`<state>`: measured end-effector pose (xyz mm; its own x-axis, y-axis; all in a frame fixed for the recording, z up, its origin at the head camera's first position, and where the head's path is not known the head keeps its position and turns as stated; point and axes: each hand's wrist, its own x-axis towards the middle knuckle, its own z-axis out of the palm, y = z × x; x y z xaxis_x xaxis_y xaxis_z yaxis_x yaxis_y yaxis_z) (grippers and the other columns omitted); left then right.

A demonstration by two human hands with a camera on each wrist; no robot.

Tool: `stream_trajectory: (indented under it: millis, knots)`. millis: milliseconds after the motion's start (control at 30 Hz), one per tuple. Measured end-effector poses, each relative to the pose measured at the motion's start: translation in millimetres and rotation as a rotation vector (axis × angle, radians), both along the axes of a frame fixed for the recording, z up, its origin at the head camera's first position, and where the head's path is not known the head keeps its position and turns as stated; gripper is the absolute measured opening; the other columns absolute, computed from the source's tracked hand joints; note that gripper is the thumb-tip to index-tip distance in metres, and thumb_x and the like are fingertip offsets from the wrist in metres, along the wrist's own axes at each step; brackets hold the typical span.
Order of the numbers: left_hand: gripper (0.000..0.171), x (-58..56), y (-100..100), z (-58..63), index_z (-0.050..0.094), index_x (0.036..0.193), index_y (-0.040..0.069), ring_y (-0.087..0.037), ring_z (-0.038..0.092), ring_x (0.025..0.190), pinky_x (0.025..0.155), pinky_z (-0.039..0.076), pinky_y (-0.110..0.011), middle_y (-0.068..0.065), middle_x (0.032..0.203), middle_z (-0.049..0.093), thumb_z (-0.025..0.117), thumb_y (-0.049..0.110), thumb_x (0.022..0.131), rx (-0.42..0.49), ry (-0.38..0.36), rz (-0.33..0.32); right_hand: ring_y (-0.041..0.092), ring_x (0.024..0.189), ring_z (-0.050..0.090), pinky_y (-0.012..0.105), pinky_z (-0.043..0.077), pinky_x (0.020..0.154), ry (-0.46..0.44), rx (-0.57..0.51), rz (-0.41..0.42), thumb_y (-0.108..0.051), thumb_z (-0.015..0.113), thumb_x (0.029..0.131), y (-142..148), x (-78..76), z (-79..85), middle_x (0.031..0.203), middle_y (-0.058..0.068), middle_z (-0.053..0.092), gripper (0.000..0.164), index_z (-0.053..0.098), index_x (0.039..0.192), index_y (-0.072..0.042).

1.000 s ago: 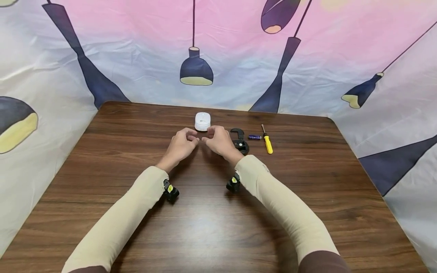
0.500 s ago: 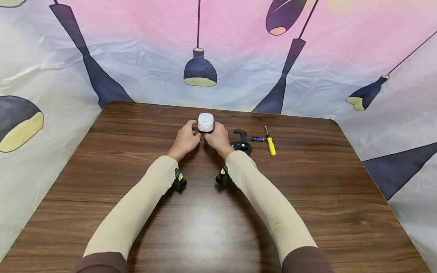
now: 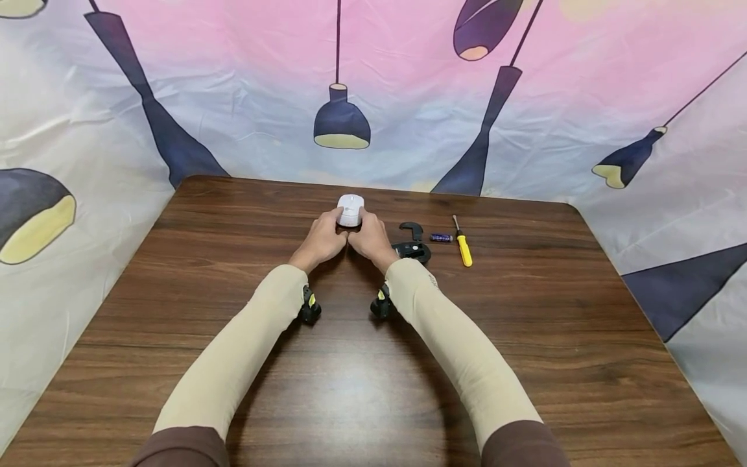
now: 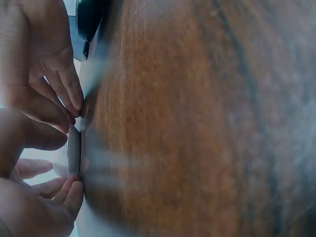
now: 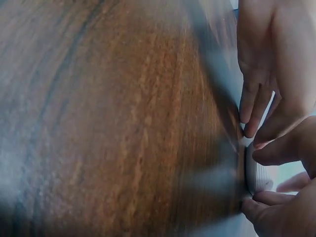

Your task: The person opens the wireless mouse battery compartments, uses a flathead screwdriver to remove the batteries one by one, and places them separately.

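A white computer mouse (image 3: 351, 209) stands near the far edge of the table, its ridged near end facing me. My left hand (image 3: 323, 240) holds its left side, the thumb and fingers bent around the near corner. On the other side my right hand (image 3: 370, 240) grips it the same way, and both hands nearly meet in front of it. In the left wrist view the mouse (image 4: 73, 150) sits low on the table between the fingertips of both hands. The right wrist view shows the mouse (image 5: 253, 170) too, partly hidden by fingers.
Right of my right hand lies a black mouse-like device (image 3: 414, 251), partly hidden by the forearm. Beside it are a curved black cover (image 3: 414, 228), a blue battery (image 3: 441, 238) and a yellow-handled screwdriver (image 3: 463, 250). A printed cloth (image 3: 262, 130) hangs behind the brown table (image 3: 350, 363).
Both hands have moved forward from in front of the white mouse to its two sides. Their fingers have come in around its near end.
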<state>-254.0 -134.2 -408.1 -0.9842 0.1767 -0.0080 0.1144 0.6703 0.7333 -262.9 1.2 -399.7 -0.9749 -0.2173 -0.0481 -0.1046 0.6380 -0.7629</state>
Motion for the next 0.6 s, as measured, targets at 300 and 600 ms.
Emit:
stream_trajectory:
  millis: [300, 600]
  knots:
    - [0.049, 2.3, -3.1, 3.9, 0.040, 0.148, -0.005, -0.036, 0.038, 0.139, 0.112, 0.038, -0.051, -0.026, 0.150, 0.040, 0.052, 0.007, 0.101, -0.024, 0.013, -0.002, 0.029, 0.144, 0.038, 0.030, 0.043, 0.090, 0.033, 0.092, 0.036, 0.004, 0.055, 0.090, 3.5, 1.0, 2.7, 0.158, 0.023, 0.036, 0.061, 0.041, 0.150, 0.005]
    - [0.057, 5.7, -4.7, 8.5, 0.031, 0.153, -0.009, -0.040, 0.032, 0.145, 0.121, 0.028, -0.051, -0.027, 0.158, 0.030, 0.049, 0.006, 0.101, -0.114, 0.026, -0.051, 0.027, 0.106, 0.056, 0.034, 0.046, 0.079, 0.066, 0.206, 0.080, 0.001, 0.055, 0.093, 7.4, 2.0, 3.1, 0.150, 0.020, 0.048, 0.057, 0.045, 0.149, 0.003]
